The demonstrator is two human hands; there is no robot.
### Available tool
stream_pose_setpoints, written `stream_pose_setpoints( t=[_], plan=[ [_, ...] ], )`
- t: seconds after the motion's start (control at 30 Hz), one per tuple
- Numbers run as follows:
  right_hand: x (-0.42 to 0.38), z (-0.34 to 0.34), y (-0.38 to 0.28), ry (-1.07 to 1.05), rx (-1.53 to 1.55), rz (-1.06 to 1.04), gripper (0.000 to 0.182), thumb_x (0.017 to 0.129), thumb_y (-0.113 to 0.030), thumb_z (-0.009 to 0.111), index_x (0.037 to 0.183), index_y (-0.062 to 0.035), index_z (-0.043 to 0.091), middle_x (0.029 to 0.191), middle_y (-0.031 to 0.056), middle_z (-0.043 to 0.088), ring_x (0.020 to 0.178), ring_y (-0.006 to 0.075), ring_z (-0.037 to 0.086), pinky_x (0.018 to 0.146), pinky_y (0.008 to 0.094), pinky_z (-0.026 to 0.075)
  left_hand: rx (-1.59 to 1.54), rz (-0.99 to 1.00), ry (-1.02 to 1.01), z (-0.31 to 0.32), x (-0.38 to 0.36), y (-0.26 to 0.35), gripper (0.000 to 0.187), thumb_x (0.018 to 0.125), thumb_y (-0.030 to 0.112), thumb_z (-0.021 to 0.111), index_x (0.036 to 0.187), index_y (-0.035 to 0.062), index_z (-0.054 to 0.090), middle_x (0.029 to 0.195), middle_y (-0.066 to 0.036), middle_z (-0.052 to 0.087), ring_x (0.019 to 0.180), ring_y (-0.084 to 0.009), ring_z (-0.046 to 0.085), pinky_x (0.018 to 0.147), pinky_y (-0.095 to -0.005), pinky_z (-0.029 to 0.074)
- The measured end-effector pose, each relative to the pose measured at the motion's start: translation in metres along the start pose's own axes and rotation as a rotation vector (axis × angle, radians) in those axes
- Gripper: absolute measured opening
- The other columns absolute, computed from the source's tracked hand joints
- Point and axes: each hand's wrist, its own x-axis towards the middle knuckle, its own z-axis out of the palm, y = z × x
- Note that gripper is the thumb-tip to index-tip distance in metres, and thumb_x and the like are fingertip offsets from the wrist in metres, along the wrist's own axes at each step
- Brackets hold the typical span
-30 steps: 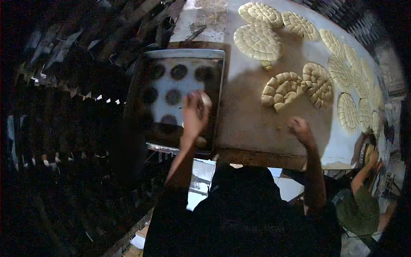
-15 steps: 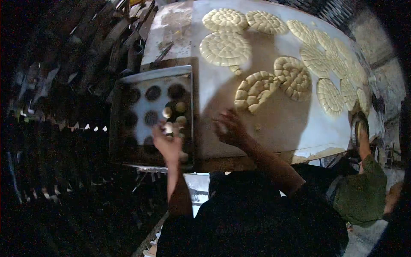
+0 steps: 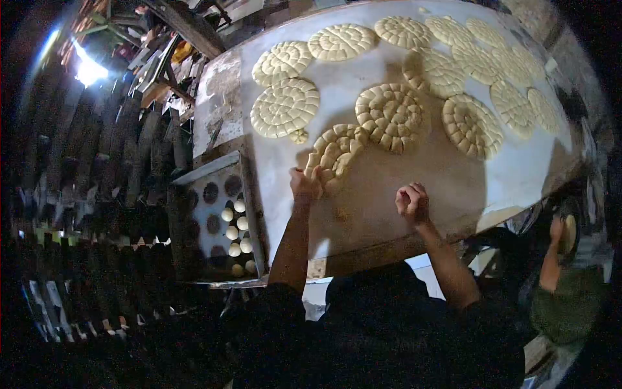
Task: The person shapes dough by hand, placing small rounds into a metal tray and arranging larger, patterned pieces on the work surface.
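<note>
My left hand (image 3: 306, 185) is at the near left edge of a partly used round of cut dough (image 3: 338, 149). Its fingers are pinched on a dough piece there. Over the table to the right, my right hand (image 3: 413, 201) is curled closed; whatever its fingers may hold is hidden. A whole cut dough round (image 3: 390, 117) lies just beyond the partial one. Left of my left arm, several pale dough balls (image 3: 234, 232) sit along the right side of a metal tray (image 3: 254, 220) marked with dark circles.
Several more segmented dough rounds (image 3: 285, 107) cover the far and right parts of the white table (image 3: 278, 194). A small dough scrap (image 3: 342, 212) lies near the front. At the right, another person's hand (image 3: 556, 228) holds a round object. A bright lamp (image 3: 91, 70) shines upper left.
My left hand has left the tray and reached the partial dough round. Dough balls now rest where it was. My right hand has moved right and curled. The view has shifted.
</note>
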Motion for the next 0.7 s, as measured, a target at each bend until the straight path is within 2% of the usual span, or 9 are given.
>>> stream_pose_setpoints(
  t=[0.2, 0.3, 0.33, 0.4, 0.43, 0.5, 0.53, 0.6, 0.7],
  plan=[
    [-0.018, 0.004, 0.008, 0.127, -0.071, -0.045, 0.027, 0.084, -0.029, 0.06, 0.072, -0.0056, 0.057, 0.067, 0.01, 0.057, 0.066, 0.0285, 0.056, 0.064, 0.0392, 0.044, 0.05, -0.122, -0.021, -0.076, -0.076, -0.016, 0.063, 0.084, 0.05, 0.069, 0.114, 0.0001, 0.043, 0.088, -0.024, 0.067, 0.081, -0.0428, 0.066, 0.069, -0.0484, 0.052],
    [-0.029, 0.008, -0.017, 0.084, 0.157, 0.229, 0.028, 0.084, -0.029, 0.064, 0.077, -0.0023, 0.06, 0.07, 0.0086, 0.057, 0.063, 0.0223, 0.056, 0.061, 0.0338, 0.045, 0.046, -0.123, -0.03, -0.114, -0.127, -0.042, 0.059, 0.086, 0.047, 0.067, 0.116, 0.0009, 0.047, 0.09, -0.023, 0.067, 0.083, -0.042, 0.066, 0.072, -0.0476, 0.052],
    [-0.036, 0.015, -0.026, 0.097, 0.004, 0.29, 0.027, 0.085, -0.029, 0.064, 0.083, -0.002, 0.064, 0.071, 0.0074, 0.058, 0.065, 0.0189, 0.057, 0.06, 0.0324, 0.045, 0.061, -0.163, -0.045, -0.125, -0.139, -0.05, 0.055, 0.088, 0.045, 0.066, 0.117, 0.0012, 0.05, 0.091, -0.023, 0.067, 0.084, -0.0412, 0.066, 0.074, -0.0464, 0.053],
    [-0.058, 0.04, -0.038, -0.09, 0.206, 0.306, 0.028, 0.087, -0.03, 0.062, 0.089, -0.0021, 0.066, 0.074, 0.009, 0.062, 0.067, 0.0205, 0.06, 0.061, 0.0343, 0.047, 0.085, -0.247, -0.08, -0.141, -0.161, -0.068, 0.05, 0.091, 0.042, 0.062, 0.119, 0.0017, 0.055, 0.093, -0.023, 0.067, 0.087, -0.0397, 0.066, 0.077, -0.0441, 0.053],
    [-0.073, 0.055, -0.043, -0.184, 0.306, 0.319, 0.03, 0.089, -0.031, 0.062, 0.093, -0.0021, 0.067, 0.076, 0.0098, 0.063, 0.068, 0.0213, 0.061, 0.062, 0.0353, 0.048, -0.064, -0.154, -0.167, -0.143, -0.171, -0.086, 0.048, 0.091, 0.039, 0.062, 0.121, 0.0014, 0.055, 0.096, -0.023, 0.067, 0.09, -0.0387, 0.066, 0.08, -0.0433, 0.053],
    [-0.104, 0.101, -0.065, -0.582, 0.515, 0.618, 0.044, 0.092, -0.042, 0.06, 0.114, -0.0039, 0.063, 0.105, 0.0138, 0.065, 0.09, 0.0233, 0.064, 0.077, 0.0368, 0.053, -0.551, -0.053, -0.317, -0.154, -0.181, -0.084, 0.045, 0.09, 0.03, 0.063, 0.123, 0.0014, 0.057, 0.103, -0.024, 0.066, 0.098, -0.0357, 0.065, 0.086, -0.0417, 0.051],
    [-0.105, 0.122, -0.083, -0.834, 0.901, 1.037, 0.049, 0.092, -0.044, 0.06, 0.12, -0.0045, 0.061, 0.115, 0.0147, 0.063, 0.099, 0.024, 0.063, 0.083, 0.0369, 0.053, -0.886, -0.072, -0.396, -0.169, -0.185, -0.058, 0.043, 0.088, 0.024, 0.064, 0.124, 0.0017, 0.058, 0.108, -0.024, 0.065, 0.102, -0.0338, 0.064, 0.09, -0.041, 0.049],
    [-0.109, 0.107, -0.181, -0.623, 1.392, 1.155, 0.043, 0.093, -0.039, 0.063, 0.12, -0.0048, 0.061, 0.115, 0.0135, 0.063, 0.1, 0.0215, 0.062, 0.084, 0.0335, 0.052, -0.615, 0.053, -0.631, -0.181, -0.186, -0.044, 0.039, 0.088, 0.024, 0.064, 0.121, 0.0017, 0.06, 0.109, -0.022, 0.066, 0.102, -0.0319, 0.064, 0.09, -0.0413, 0.049],
    [-0.085, 0.095, -0.217, -0.581, 1.052, 0.712, 0.032, 0.092, -0.03, 0.066, 0.109, -0.0025, 0.065, 0.096, 0.0108, 0.067, 0.088, 0.0195, 0.065, 0.078, 0.0322, 0.054, -0.249, 0.185, -0.79, -0.23, -0.182, 0.003, 0.036, 0.093, 0.029, 0.061, 0.117, 0.0017, 0.061, 0.105, -0.021, 0.068, 0.099, -0.0299, 0.066, 0.088, -0.0422, 0.05]
  ],
)
